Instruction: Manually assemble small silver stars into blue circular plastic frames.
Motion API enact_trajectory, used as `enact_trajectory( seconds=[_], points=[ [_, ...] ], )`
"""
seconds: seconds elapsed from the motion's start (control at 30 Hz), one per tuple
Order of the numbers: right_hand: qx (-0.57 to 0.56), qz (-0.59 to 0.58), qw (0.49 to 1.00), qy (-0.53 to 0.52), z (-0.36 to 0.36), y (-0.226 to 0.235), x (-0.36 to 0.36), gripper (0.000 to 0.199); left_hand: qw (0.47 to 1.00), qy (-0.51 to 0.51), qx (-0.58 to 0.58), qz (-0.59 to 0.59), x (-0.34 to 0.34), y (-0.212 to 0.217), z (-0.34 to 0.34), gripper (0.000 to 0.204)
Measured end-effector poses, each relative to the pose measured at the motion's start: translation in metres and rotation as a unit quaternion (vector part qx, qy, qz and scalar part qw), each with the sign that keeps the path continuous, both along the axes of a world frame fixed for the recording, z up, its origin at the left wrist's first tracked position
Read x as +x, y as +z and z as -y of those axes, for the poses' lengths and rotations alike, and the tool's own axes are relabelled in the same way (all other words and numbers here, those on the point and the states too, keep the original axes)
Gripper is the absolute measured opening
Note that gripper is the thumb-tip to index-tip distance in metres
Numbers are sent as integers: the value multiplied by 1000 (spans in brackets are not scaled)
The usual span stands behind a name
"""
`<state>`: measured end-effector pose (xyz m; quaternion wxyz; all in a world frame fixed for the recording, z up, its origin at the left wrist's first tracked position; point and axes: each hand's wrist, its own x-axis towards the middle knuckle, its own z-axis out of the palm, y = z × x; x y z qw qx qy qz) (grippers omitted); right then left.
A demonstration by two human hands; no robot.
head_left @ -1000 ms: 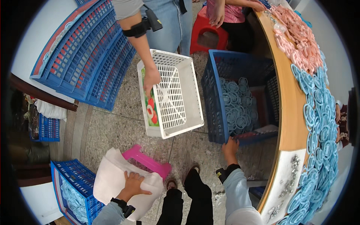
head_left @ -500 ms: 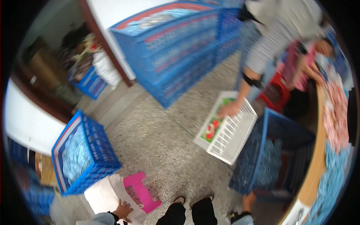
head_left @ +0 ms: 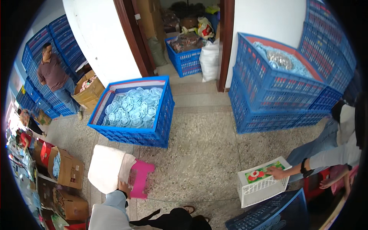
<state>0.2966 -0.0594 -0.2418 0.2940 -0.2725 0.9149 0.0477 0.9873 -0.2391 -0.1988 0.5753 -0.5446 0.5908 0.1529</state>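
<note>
My left hand [head_left: 124, 188] reaches down to a pink plastic stool [head_left: 141, 178] topped with a thick white pad [head_left: 107, 168]. Its fingers close over the near edge, where the pad meets the pink plastic. A dark band circles that wrist. My right hand is out of the picture. Just beyond the stool stands a blue crate [head_left: 168, 111] filled with light-blue looped pieces [head_left: 132, 107]. My feet, in sandals, show at the lower middle.
At right, another person's hand [head_left: 276, 172] rests on a green-and-red sheet on a white plastic basket [head_left: 264, 197]. A dark blue crate [head_left: 264, 220] is nearer me. Stacked blue crates [head_left: 276, 92] stand behind. Cardboard boxes [head_left: 74, 207] and another person [head_left: 57, 76] are at left.
My view has swung left, bringing the doorway to the middle and the left-hand boxes into sight. My right hand has left the picture. My left hand stays at the padded stool.
</note>
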Motion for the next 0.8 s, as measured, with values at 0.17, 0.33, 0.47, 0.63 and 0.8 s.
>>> enact_trajectory(
  seconds=[0.17, 0.33, 0.47, 0.63, 0.8],
  points=[
    [18, 80, 995, 58, -30, -90, -36, 32, 979, 181, 57, -79, 37, -38, -31, 82],
    [-252, -16, 932, 258, -82, -129, -36, 31, 978, 88, 57, -182, 7, -31, 17, 77],
    [-224, 126, 966, 22, -109, -93, 20, 32, 944, 22, 81, -320, -93, -8, 112, 73],
    [-212, 256, 913, -238, -136, -54, 125, 34, 801, 7, 26, -597, -243, 86, 121, 55],
    [-138, 200, 965, -95, -97, 96, 180, 35, 807, 23, 111, -579, -237, 118, 104, 58]
  ],
)
